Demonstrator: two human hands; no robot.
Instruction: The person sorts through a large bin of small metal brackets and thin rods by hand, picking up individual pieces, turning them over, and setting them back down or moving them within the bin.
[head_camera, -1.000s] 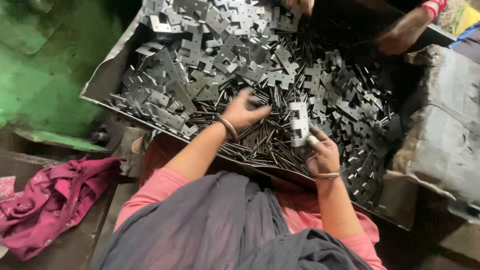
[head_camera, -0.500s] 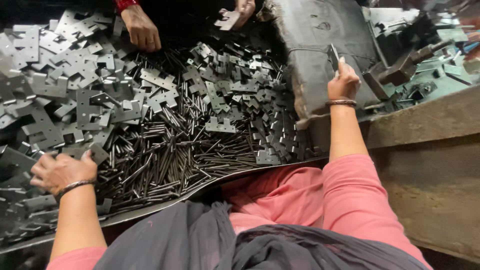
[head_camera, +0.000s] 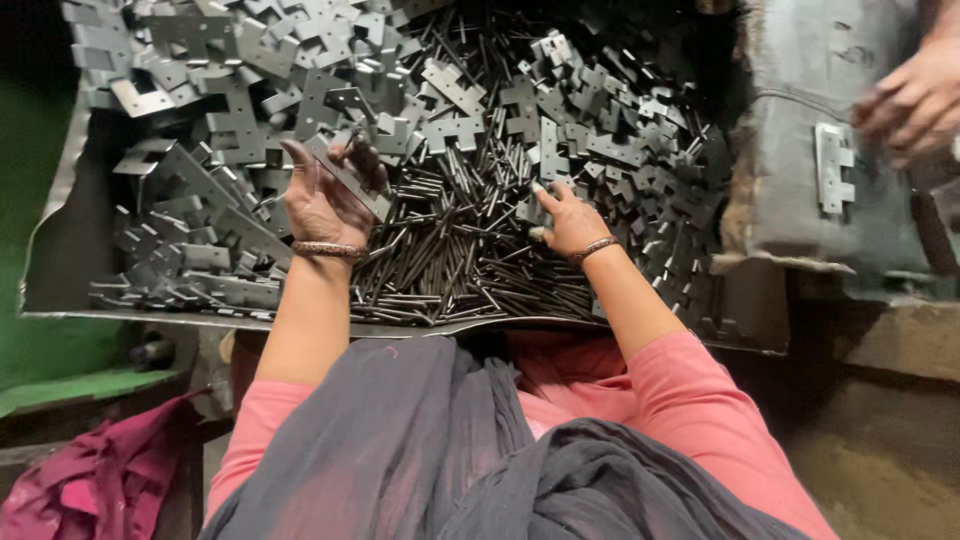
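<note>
1. Half a second ago the right hand (head_camera: 570, 222) was up on the grey block (head_camera: 800, 150) at the right. Now it is back down in the tray (head_camera: 60, 290), on the pile of thin dark metal rods (head_camera: 450, 270).
2. Before, the left hand (head_camera: 325, 200) lay flat, low on the left. Now it is up in the middle of the tray and holds a flat metal plate (head_camera: 350, 178).
3. The left hand has its fingers closed around that plate. The plate is grey, long and flat, and it tilts across the palm.
4. The right hand has its fingers spread apart and holds nothing. The fingertips touch the rods, just beside a heap of small plates.
5. The rods are thin, straight and dark. They lie criss-cross in the middle of the tray, between the two hands.
6. Many more grey cut-out plates (head_camera: 230, 110) fill the top and left of the tray.
7. One plate (head_camera: 832, 165) lies alone on the grey block.
8. Another person's hand (head_camera: 915, 100) is at the top right, blurry, above the block.
9. The tray is dark sheet metal with bent edges. A pink cloth (head_camera: 90, 480) lies low on the left, by a green floor (head_camera: 40, 340).
</note>
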